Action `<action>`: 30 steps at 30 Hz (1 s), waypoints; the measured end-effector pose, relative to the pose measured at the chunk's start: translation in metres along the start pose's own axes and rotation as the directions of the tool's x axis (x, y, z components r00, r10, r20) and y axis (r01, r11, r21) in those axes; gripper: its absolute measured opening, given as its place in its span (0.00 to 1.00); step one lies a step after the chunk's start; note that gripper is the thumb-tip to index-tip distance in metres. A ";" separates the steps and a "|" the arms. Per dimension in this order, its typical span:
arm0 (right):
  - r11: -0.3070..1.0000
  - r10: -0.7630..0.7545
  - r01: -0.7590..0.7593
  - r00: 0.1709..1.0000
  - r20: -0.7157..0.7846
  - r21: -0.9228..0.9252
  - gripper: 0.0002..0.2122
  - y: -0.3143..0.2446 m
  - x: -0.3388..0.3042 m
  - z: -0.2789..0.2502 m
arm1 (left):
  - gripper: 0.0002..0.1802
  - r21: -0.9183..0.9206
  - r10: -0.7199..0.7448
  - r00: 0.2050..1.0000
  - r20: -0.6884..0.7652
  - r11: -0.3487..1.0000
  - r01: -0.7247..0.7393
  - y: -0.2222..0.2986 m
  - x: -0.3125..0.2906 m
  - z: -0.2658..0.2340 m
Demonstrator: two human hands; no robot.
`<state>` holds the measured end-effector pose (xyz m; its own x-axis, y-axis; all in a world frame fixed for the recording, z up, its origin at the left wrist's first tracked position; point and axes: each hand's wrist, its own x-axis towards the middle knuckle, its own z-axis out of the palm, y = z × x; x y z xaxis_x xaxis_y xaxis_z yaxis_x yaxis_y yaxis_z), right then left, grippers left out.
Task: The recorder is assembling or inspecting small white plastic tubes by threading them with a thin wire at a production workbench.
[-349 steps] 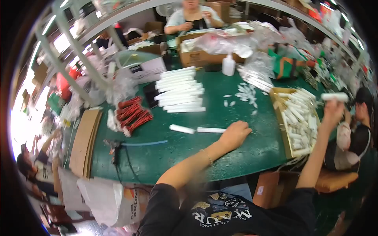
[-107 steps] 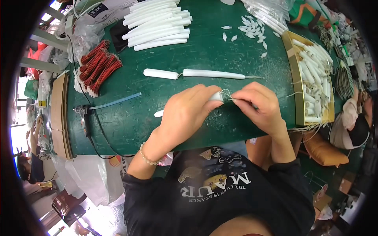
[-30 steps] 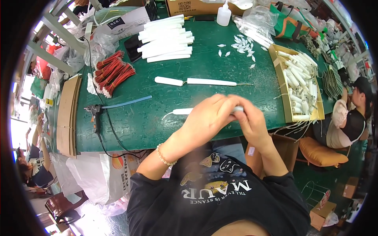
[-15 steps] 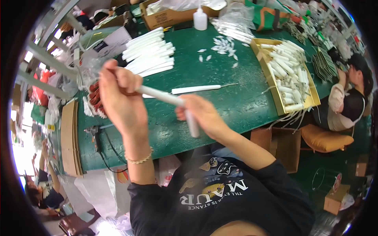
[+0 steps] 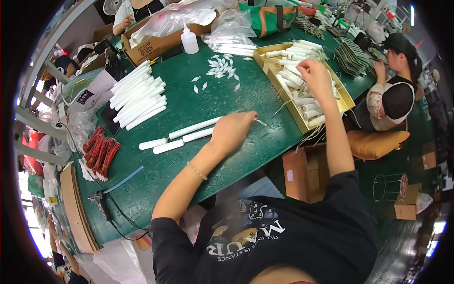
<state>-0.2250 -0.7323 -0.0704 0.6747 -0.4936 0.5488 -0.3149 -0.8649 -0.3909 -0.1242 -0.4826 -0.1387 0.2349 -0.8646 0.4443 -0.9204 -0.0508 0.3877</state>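
White tubes [image 5: 195, 131] lie end to end on the green table [image 5: 222, 102], their near ends right under the fingers of the left hand [image 5: 231, 133], which rests palm down on the cloth, fingers curled loosely; whether it pinches anything cannot be told, though a thin pale wire [image 5: 259, 122] pokes out just past its fingertips. The right hand [image 5: 316, 78] is stretched far forward into the yellow tray [image 5: 284, 97], fingers bent down among the short white tubes [image 5: 298, 90] piled there; what it grips, if anything, is hidden. Loose wires hang over the tray's near edge between the two hands. Beyond the left hand lie scattered small white petal-shaped pieces [image 5: 217, 71], and further off a stack of long white tubes [image 5: 138, 97]. To the left of that hand, well apart, sits a bundle of red wires [image 5: 99, 154] and a blue strip [image 5: 124, 179]. A white squeeze bottle [image 5: 189, 41] stands at the far side. A co-worker [image 5: 395, 92] sits just right of the tray.
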 end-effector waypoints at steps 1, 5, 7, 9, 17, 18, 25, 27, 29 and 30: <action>1.000 -0.008 0.008 1.000 0.006 0.001 0.08 0.018 0.005 0.004 | 0.11 0.000 -0.009 1.000 -0.005 1.000 0.009 -0.005 0.002 0.002; 0.870 0.004 0.129 0.964 0.267 -0.475 0.12 0.060 0.016 0.008 | 0.18 -0.009 0.097 0.994 0.044 0.995 -0.097 -0.015 0.008 -0.002; 0.871 0.048 0.135 0.933 0.356 -0.473 0.13 0.057 0.020 0.005 | 0.25 -0.105 0.120 0.993 -0.004 0.987 -0.120 -0.012 0.000 -0.014; 0.935 -0.013 0.082 0.980 0.198 -0.344 0.13 0.050 0.020 -0.013 | 0.24 0.022 0.070 0.997 -0.034 0.997 -0.069 -0.013 -0.020 -0.029; 0.698 0.174 0.165 0.905 -0.388 0.697 0.13 -0.020 0.031 -0.053 | 0.19 0.341 -0.138 0.990 -0.027 0.930 0.139 -0.050 -0.094 -0.080; 0.615 0.130 0.227 0.915 -0.381 0.755 0.12 -0.036 0.026 -0.051 | 0.19 0.337 -0.134 0.991 -0.026 0.932 0.135 -0.052 -0.094 -0.077; 0.302 -0.019 -0.100 0.994 0.111 0.948 0.11 -0.117 -0.032 -0.001 | 0.19 0.199 -0.137 0.944 -0.300 0.959 0.202 -0.027 -0.075 -0.073; 0.232 -0.075 -0.198 0.973 0.220 0.953 0.12 -0.132 -0.055 0.014 | 0.17 -0.495 -0.470 0.883 0.025 0.761 0.419 -0.005 -0.071 -0.077; 0.224 -0.134 -0.262 0.946 0.296 0.939 0.13 -0.142 -0.075 0.021 | 0.18 -0.790 -0.514 0.841 0.169 0.439 0.427 0.019 -0.059 -0.082; 0.238 -0.172 -0.291 0.926 0.335 0.927 0.13 -0.147 -0.083 0.024 | 0.19 -0.790 -0.521 0.853 0.022 0.514 0.334 0.027 -0.058 -0.080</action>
<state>-0.2186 -0.5622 -0.0761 0.9027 -0.2784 0.3281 0.3474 0.0216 -0.9375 -0.1378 -0.3935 -0.0894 0.6731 -0.7221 0.1596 -0.1474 0.0805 0.9858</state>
